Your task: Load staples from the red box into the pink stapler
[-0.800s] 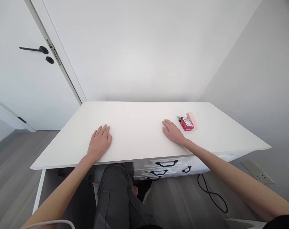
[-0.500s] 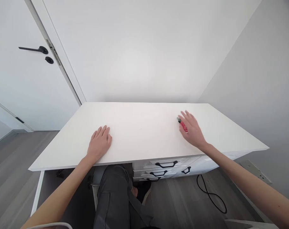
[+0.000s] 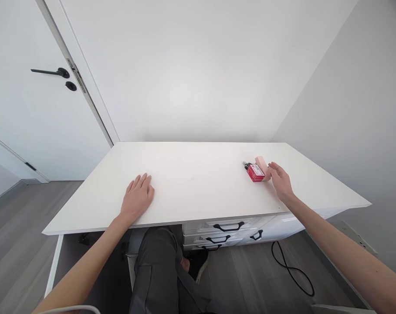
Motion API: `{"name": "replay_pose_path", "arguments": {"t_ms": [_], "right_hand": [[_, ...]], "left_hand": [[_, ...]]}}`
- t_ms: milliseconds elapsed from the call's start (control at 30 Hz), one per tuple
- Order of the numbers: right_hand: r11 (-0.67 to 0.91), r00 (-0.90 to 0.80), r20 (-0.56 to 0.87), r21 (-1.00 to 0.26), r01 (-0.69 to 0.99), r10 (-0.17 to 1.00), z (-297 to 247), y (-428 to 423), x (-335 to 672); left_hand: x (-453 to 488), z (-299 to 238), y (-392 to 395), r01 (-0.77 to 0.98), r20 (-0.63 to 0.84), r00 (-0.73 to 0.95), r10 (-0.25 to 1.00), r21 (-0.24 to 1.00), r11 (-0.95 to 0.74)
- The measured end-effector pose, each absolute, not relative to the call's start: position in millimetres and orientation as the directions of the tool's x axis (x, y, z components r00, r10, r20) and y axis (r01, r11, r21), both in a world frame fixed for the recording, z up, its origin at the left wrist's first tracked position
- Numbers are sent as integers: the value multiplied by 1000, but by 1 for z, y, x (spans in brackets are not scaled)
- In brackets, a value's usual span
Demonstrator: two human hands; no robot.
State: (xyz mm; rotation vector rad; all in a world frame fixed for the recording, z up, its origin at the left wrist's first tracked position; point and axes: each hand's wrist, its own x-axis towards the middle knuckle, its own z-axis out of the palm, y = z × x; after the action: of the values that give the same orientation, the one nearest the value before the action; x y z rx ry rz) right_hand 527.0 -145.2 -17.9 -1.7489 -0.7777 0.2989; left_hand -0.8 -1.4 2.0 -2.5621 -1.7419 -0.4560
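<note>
Nearest to us, our bent knee (image 3: 157, 250) in dark trousers sits under the white desk (image 3: 191, 159), with a black shoe (image 3: 197, 262) on the floor just beyond. To the right of the knee are drawers (image 3: 202, 226) with black handles, and farther right a black cable (image 3: 294, 269) loops on the floor.

On the desk, our left hand (image 3: 137, 196) lies flat on the left side, palm down, fingers a little apart and nothing in it; it has not shifted. Our right hand (image 3: 281, 181) is what has changed: a moment ago it was passing over the small things with its fingers spread, and now it is at their right side, fingers bent and drawn in toward the thumb. The fingertips meet the near right end of a pink stapler (image 3: 261, 163); we cannot tell whether they pinch it firmly. We judge that the stapler is now the thing being handled.

The stapler lies on the right part of the desk, against a red box (image 3: 255, 172). Just left of the box is a black clip (image 3: 247, 165). Beyond stand the white wall (image 3: 198, 78) and, far left, a door (image 3: 28, 117).
</note>
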Motion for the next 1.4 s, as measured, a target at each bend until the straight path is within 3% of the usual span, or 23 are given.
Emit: {"name": "replay_pose_path", "arguments": {"t_ms": [1400], "right_hand": [[-91,664,195,-925,370,722,-26,-112,487]], "left_hand": [[1,4,-3,916,216,339,916,145,-373]]}}
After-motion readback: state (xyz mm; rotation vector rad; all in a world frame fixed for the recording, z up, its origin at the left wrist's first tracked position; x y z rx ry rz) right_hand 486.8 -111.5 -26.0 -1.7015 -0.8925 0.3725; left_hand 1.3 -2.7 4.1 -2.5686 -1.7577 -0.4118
